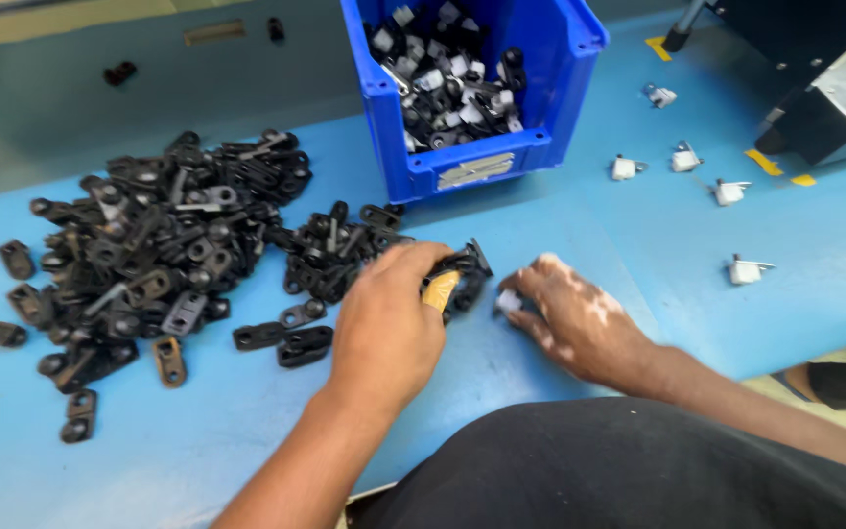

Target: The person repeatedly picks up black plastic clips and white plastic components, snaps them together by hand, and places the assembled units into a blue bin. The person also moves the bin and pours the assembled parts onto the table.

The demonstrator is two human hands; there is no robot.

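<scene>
On the left of the frame a wide pile of black parts (164, 250) lies spread on the blue tabletop (198, 451), with some single pieces loose around its lower edge. A little right of the pile, near the centre, the left hand (389, 328) is closed around a small cluster of black parts (462, 274), and one tan piece (441, 290) shows between its fingers (423, 263); these fingers are curled together and clamped on the cluster, not spread. Just beside it, the right hand (575, 318) rests low on the tabletop, its fingertips pinched on a small white part (508, 301), which is touching the surface or very near to it; how tight the pinch is I cannot tell, because the hand is a little blurred. To do this handling well, I think the left hand should keep the cluster steady and not squeeze more pieces than needed, while the right hand brings the white part close and straight. In the upper middle stands a blue bin (482, 171) filled with black and white assembled pieces. In the upper right several white clips (731, 191) lie well apart on the tabletop, and a dark machine (824, 118) is at the corner.
</scene>
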